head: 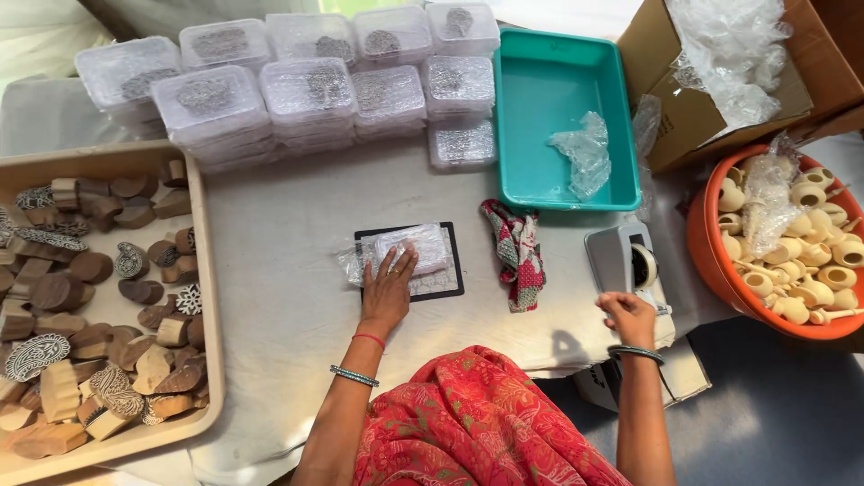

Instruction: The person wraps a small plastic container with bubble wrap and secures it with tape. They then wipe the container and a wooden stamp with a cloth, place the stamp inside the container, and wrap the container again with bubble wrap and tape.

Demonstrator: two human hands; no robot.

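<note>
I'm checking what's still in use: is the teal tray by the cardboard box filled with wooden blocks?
No, the teal tray holds only a crumpled piece of clear plastic wrap.

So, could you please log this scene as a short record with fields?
left hand: flat on a bubble-wrapped block, which lies on a black mat
right hand: at the tape dispenser
left tray: carved wooden blocks
back: stacked wrapped packs, teal tray
right: orange tub
</note>
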